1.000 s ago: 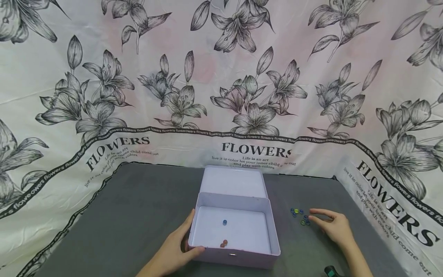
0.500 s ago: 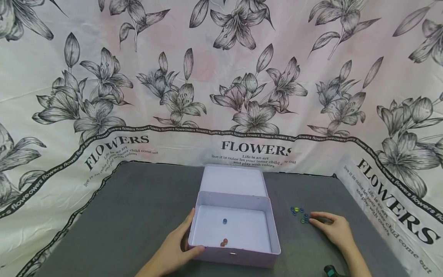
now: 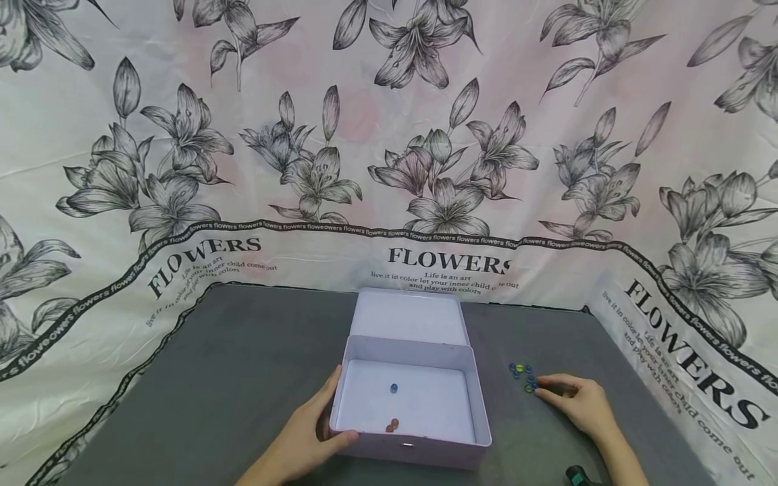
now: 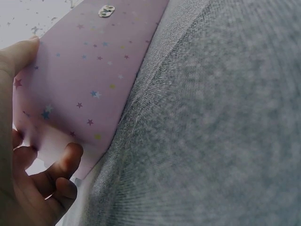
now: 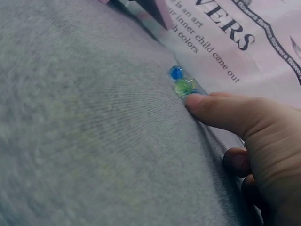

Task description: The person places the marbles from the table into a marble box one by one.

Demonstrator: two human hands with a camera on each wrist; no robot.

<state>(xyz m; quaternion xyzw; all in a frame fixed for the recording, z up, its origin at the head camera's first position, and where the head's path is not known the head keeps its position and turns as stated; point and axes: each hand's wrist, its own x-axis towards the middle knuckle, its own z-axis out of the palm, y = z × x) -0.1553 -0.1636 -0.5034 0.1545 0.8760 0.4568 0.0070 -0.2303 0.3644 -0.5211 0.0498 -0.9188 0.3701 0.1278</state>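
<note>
A lilac box point(image 3: 425, 455) stands with its lid point(image 3: 408, 314) tipped back. My left hand point(image 3: 300, 432) grips its front left corner, thumb over the front rim and fingers along the side. Inside are a blue marble point(image 3: 394, 388) and two reddish-brown ones point(image 3: 392, 425) near the front wall. To the right of the box, my right hand point(image 3: 580, 403) reaches into a small cluster of marbles. Its thumb and index finger pinch a blue marble point(image 5: 195, 92), mostly hidden by the thumb in the right wrist view. A green marble point(image 5: 184, 86) and another blue marble point(image 5: 176, 72) sit right beside it.
Several blue and yellow-green marbles point(image 3: 520, 368) lie just behind on the grey cloth point(image 3: 243, 364). A dark object point(image 3: 576, 475) shows at the bottom edge near the right forearm. A flower-printed curtain point(image 3: 316, 169) hangs around the back and sides.
My right hand has shifted slightly left and lower, its thumb and index finger coming closer together at the marbles. The nearest blue marbles have moved a little left. My left hand keeps its grip.
</note>
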